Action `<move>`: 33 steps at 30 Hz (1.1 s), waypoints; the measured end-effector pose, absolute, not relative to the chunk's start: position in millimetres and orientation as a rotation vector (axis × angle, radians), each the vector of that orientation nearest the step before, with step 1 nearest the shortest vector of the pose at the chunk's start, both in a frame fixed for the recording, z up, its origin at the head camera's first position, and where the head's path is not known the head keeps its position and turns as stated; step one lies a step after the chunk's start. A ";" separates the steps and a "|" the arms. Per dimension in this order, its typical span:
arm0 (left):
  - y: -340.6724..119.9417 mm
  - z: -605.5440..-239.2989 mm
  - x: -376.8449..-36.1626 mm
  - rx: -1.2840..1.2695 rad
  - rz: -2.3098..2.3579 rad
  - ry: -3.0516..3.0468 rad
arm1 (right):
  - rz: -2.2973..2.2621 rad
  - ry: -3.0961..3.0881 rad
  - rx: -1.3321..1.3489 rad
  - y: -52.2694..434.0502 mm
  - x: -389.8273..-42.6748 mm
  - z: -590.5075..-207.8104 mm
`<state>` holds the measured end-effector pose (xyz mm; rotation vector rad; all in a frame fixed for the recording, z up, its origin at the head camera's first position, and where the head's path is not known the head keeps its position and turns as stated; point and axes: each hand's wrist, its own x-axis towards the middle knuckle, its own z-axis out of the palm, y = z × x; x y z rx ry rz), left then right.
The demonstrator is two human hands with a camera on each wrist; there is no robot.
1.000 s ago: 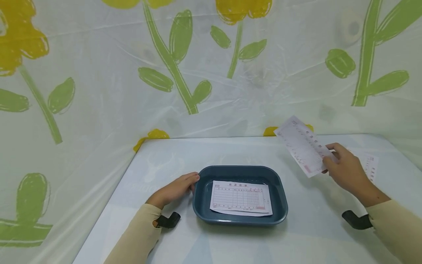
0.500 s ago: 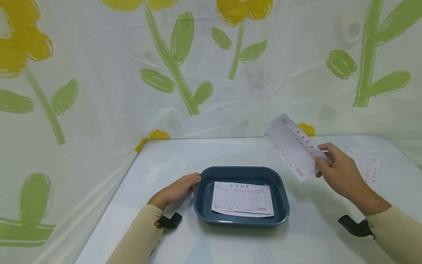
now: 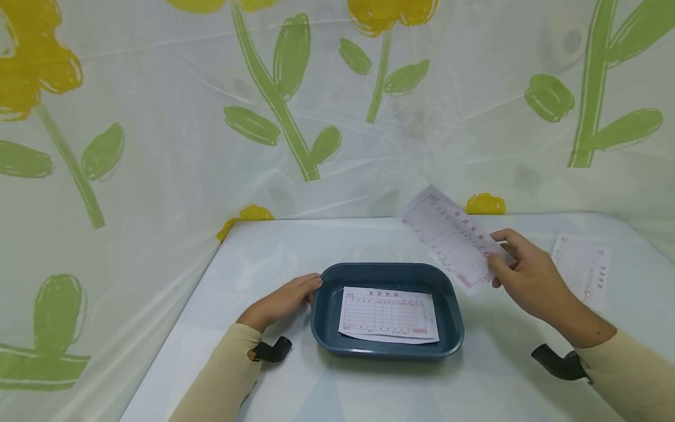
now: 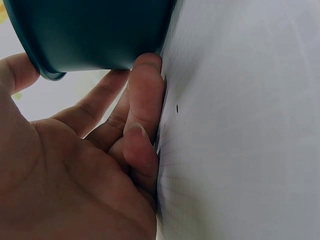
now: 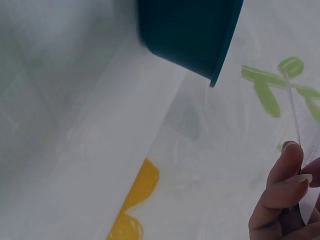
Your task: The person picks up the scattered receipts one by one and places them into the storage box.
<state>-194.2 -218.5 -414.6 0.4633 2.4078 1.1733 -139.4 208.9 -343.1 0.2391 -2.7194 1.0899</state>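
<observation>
A dark blue tray (image 3: 323,316) sits mid-table with printed slips (image 3: 388,313) lying flat inside it. My left hand (image 3: 287,299) rests against the tray's left rim, fingers touching its wall; the left wrist view shows those fingers (image 4: 145,95) pressed to the tray's side (image 4: 95,35). My right hand (image 3: 519,272) pinches a pink-printed paper slip (image 3: 448,237) in the air, just right of and above the tray's far right corner. The slip tilts up toward the left. In the right wrist view its edge (image 5: 292,107) shows above my fingertips (image 5: 287,175), with the tray (image 5: 190,30) beyond.
Another printed slip (image 3: 582,266) lies flat on the white table (image 3: 263,258) at the far right. A flower-patterned plastic sheet (image 3: 211,117) walls off the back and left side. Black wrist straps (image 3: 271,350) sit on both forearms.
My right hand has carried the slip leftward, closer to the tray. The left hand has stayed on the tray's rim.
</observation>
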 end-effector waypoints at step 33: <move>-219.4 -413.5 -193.9 0.448 1.172 2.410 | 1.177 -2.858 0.528 164.9 -140.4 -349.5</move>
